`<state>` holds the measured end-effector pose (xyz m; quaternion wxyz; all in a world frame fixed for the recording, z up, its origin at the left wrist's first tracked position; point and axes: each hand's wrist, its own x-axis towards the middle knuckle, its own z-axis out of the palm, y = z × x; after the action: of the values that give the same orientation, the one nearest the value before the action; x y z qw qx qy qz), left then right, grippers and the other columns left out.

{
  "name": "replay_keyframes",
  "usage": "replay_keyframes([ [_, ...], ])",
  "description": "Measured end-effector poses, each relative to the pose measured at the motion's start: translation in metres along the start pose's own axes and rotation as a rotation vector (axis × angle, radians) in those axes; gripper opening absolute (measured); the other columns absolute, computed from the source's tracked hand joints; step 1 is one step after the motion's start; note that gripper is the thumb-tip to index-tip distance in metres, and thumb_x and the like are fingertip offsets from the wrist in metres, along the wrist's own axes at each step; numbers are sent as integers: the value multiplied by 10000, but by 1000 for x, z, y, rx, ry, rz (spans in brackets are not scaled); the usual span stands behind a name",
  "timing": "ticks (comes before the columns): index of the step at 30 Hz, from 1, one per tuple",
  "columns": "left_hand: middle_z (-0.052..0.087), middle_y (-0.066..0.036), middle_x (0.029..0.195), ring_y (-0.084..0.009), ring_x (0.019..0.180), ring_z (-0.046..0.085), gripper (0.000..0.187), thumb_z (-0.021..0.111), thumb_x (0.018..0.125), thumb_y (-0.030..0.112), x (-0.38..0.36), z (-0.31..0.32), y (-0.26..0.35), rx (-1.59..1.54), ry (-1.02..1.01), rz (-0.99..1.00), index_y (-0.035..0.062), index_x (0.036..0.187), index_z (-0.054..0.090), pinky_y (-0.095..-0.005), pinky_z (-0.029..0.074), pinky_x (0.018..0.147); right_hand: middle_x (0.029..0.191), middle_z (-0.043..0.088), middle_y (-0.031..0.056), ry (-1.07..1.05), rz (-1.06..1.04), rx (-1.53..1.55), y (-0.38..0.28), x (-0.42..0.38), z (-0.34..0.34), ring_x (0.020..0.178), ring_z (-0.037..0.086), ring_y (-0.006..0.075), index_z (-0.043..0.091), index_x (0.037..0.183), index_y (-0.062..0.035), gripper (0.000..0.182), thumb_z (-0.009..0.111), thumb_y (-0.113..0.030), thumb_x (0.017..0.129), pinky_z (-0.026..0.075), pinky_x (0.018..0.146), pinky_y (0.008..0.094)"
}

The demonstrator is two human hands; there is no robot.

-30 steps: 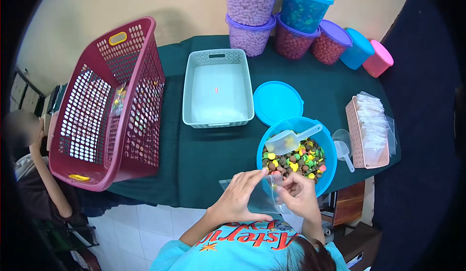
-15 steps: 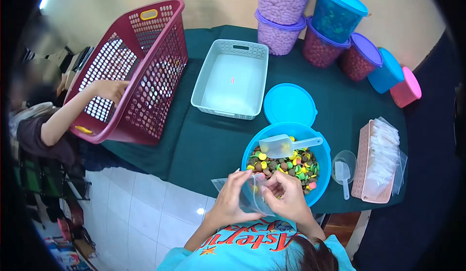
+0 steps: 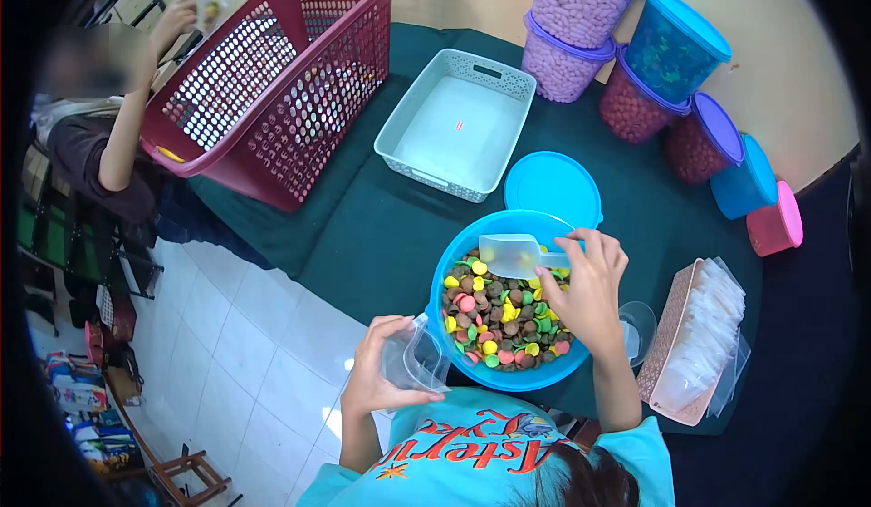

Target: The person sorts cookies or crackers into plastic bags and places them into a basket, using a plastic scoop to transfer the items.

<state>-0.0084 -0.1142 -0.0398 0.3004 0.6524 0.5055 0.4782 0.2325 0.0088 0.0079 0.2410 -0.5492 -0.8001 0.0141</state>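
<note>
My left hand (image 3: 386, 371) holds a clear plastic pouch (image 3: 415, 359) with its mouth spread, just left of the blue tub's rim. The blue tub (image 3: 439, 275) contains small round pieces (image 3: 508, 321) in brown, yellow, green and pink. Over the tub's right side, my right hand (image 3: 588, 285) grips the handle of a translucent scoop (image 3: 510, 255). The scoop's blade rests at the back of the tub, above the pieces. A round blue lid (image 3: 553, 187) lies directly behind the tub.
A pale rectangular basket (image 3: 435, 139) sits at the back, beside a tall maroon basket (image 3: 313, 98). Lidded containers (image 3: 581, 35) line the wall. At right are a pink box of clear pouches (image 3: 694, 344) and a clear cup (image 3: 642, 325). Another person's hand (image 3: 174, 19) lifts a small filled pouch (image 3: 210, 8).
My right hand has left the pouch and taken the scoop's handle. My left hand has moved left with the pouch. The other person's hand has risen out of the maroon basket.
</note>
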Motion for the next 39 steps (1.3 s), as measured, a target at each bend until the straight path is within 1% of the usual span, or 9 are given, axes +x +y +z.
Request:
replay_keyframes([
  [1,498,-135,1035,-257,911,533,908,866,370,276,-4,1,1,5,7,-6,35,1138,444,-344,452,779,1026,478,98,-117,-58,-98,2,1,2,990,410,256,582,976,-56,343,670,-202,678,278,835,448],
  [5,441,-156,1099,-272,1006,471,876,809,433,211,-14,5,12,-92,-72,-50,30,1187,401,-356,402,841,837,563,64,-217,-147,-115,2,5,13,859,512,212,587,868,-72,171,610,-114,704,266,852,456],
  [6,420,-162,1122,-277,1037,447,867,786,451,188,-14,7,16,-110,-117,-78,28,1204,386,-358,385,860,746,573,46,-113,-186,-131,1,6,12,801,540,196,571,825,-82,127,579,-63,700,272,856,458],
  [12,405,-168,1160,-291,1084,420,877,774,462,185,-14,12,17,-125,-192,-23,25,1220,363,-363,374,885,737,568,52,-43,-274,-283,5,27,24,827,536,206,556,839,-85,175,573,-42,670,273,868,454],
  [16,402,-177,1190,-303,1115,411,886,785,466,200,-13,7,14,-106,-227,-38,34,1225,359,-372,376,898,727,576,56,-86,-364,-246,0,30,28,839,530,208,560,861,-85,220,571,-19,652,266,881,462],
  [18,403,-178,1192,-302,1110,421,887,787,469,207,-12,6,15,-88,-238,-38,36,1228,361,-370,378,897,721,580,55,-163,-396,-48,-2,33,26,852,520,208,567,878,-92,256,570,-2,638,265,892,470],
  [25,410,-167,1198,-297,1081,466,864,786,485,218,-8,-4,15,-116,-315,-83,36,1228,383,-356,391,889,720,583,27,-271,-565,150,-1,46,33,840,509,208,583,860,-101,247,570,0,636,270,883,478],
  [28,414,-166,1194,-303,1088,459,847,787,496,211,0,-12,11,-148,-373,-47,33,1224,393,-362,390,890,712,587,26,-423,-555,276,-1,47,27,814,511,216,586,870,-113,253,561,-5,643,269,882,477],
  [39,420,-182,1181,-291,1092,453,895,815,484,245,42,-66,-20,-126,-510,-18,9,1230,380,-363,391,895,691,609,86,-730,-244,214,-7,21,-3,783,544,237,642,850,-107,249,557,-43,625,271,852,420],
])
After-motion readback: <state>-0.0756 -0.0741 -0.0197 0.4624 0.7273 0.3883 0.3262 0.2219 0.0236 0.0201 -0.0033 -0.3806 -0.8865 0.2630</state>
